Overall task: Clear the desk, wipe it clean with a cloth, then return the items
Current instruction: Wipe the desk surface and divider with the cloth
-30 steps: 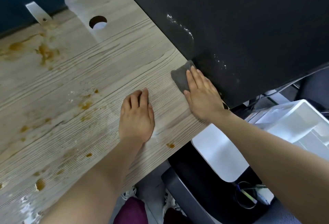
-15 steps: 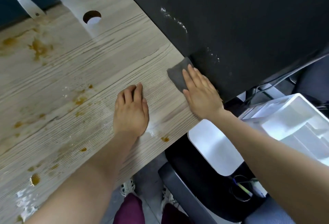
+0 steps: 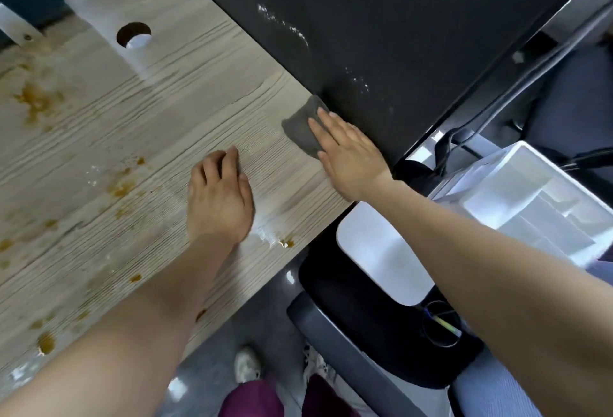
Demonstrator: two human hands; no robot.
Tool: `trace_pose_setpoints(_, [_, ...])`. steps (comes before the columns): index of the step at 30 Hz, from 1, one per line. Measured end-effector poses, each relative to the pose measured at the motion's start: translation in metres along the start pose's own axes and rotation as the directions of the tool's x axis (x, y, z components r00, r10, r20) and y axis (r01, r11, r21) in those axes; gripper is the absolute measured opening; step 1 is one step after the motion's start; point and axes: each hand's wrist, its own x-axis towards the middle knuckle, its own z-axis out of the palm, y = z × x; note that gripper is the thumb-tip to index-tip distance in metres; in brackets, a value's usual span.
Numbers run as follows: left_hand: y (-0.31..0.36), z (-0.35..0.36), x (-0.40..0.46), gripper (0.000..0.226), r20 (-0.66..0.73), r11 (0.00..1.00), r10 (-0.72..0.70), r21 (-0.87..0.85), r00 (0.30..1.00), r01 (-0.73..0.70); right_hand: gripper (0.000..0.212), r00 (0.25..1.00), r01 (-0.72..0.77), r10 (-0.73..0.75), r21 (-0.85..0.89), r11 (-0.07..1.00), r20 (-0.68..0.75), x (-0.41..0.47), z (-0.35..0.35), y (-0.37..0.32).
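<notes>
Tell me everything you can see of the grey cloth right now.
The grey cloth is a small, soft-looking dark grey piece, crumpled rather than spread flat. It lies on the wood-grain desk, right at the seam where the black surface begins. The right hand presses on it with straight fingers, covering its near part, so only the far and left portions show. The left hand rests on the desk apart from it.
</notes>
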Motion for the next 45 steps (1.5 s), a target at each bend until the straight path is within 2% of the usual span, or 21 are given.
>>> trace_pose_setpoints(5, [-0.002,0.002,0.0,0.047,-0.012,1.0,0.018,-0.003,1.0,-0.018,0.045,0.982,-0.049,0.064,0.092,0.995,-0.175,-0.037,0.013,0.006])
trace_pose_setpoints(7, [-0.006,0.004,0.001,0.047,-0.007,0.999,0.031,-0.035,1.0,-0.031,0.044,0.968,-0.122,0.151,0.149,0.981,-0.202,-0.034,0.015,-0.004])
trace_pose_setpoints(10, [-0.013,-0.002,0.0,0.045,0.017,0.99,0.055,-0.13,0.998,-0.052,0.046,0.96,-0.203,0.23,0.174,0.964,-0.158,-0.036,0.015,-0.033])
trace_pose_setpoints(15, [-0.044,-0.022,-0.034,0.041,0.017,0.992,0.077,-0.1,0.997,-0.075,0.048,0.97,-0.078,0.107,0.138,0.987,-0.216,-0.063,0.034,-0.112])
trace_pose_setpoints(19, [-0.079,-0.027,-0.071,0.044,0.065,0.997,0.052,-0.053,0.997,-0.048,0.05,0.999,-0.034,0.042,0.287,0.957,-0.024,-0.093,0.041,-0.181])
trace_pose_setpoints(21, [-0.087,-0.027,-0.079,0.047,0.105,0.998,0.051,-0.032,0.993,-0.048,0.052,0.999,0.04,-0.04,0.266,0.963,-0.005,-0.096,0.041,-0.175])
trace_pose_setpoints(23, [-0.091,-0.026,-0.081,0.049,0.117,0.998,0.061,-0.03,0.991,-0.058,0.052,0.995,0.096,-0.096,0.175,0.98,-0.007,-0.084,0.04,-0.15])
trace_pose_setpoints(25, [-0.093,-0.024,-0.082,0.05,0.132,0.998,0.052,-0.028,0.99,-0.048,0.053,0.998,-0.043,0.046,0.067,0.997,-0.044,-0.066,0.034,-0.116])
trace_pose_setpoints(26, [-0.094,-0.023,-0.082,0.051,0.132,0.999,0.048,-0.024,0.99,-0.045,0.054,0.99,-0.141,0.142,0.034,0.989,-0.019,-0.057,0.029,-0.101])
trace_pose_setpoints(28, [-0.095,-0.021,-0.083,0.051,0.118,0.999,0.05,-0.021,0.992,-0.048,0.056,0.953,-0.301,0.299,0.023,0.953,0.057,-0.042,0.018,-0.083])
trace_pose_setpoints(30, [-0.095,-0.019,-0.084,0.051,0.119,0.998,0.053,-0.023,0.991,-0.051,0.057,0.921,-0.388,0.386,0.029,0.921,0.054,-0.041,0.015,-0.094])
trace_pose_setpoints(32, [-0.094,-0.02,-0.084,0.051,0.122,0.999,0.051,-0.021,0.991,-0.049,0.057,0.935,-0.353,0.351,0.058,0.934,0.048,-0.052,0.022,-0.126])
trace_pose_setpoints(35, [-0.092,-0.024,-0.084,0.051,0.125,0.998,0.048,-0.038,0.991,-0.044,0.057,0.982,-0.175,0.168,0.084,0.981,0.091,-0.078,0.031,-0.181])
trace_pose_setpoints(39, [-0.09,-0.027,-0.085,0.051,0.139,0.999,0.044,-0.035,0.989,-0.04,0.057,0.98,-0.03,0.014,0.078,0.997,0.201,-0.075,0.024,-0.167])
trace_pose_setpoints(40, [-0.091,-0.026,-0.085,0.052,0.13,0.998,0.048,-0.035,0.99,-0.043,0.057,0.975,-0.056,0.041,0.06,0.997,0.218,-0.065,0.021,-0.152])
trace_pose_setpoints(42, [-0.092,-0.024,-0.085,0.055,0.118,0.998,0.051,-0.031,0.992,-0.047,0.057,0.956,-0.207,0.194,0.037,0.978,0.222,-0.043,0.015,-0.122])
trace_pose_setpoints(45, [-0.094,-0.021,-0.086,0.055,0.099,0.998,0.065,-0.016,0.993,-0.063,0.057,0.919,-0.375,0.366,0.036,0.926,0.149,-0.025,0.015,-0.11])
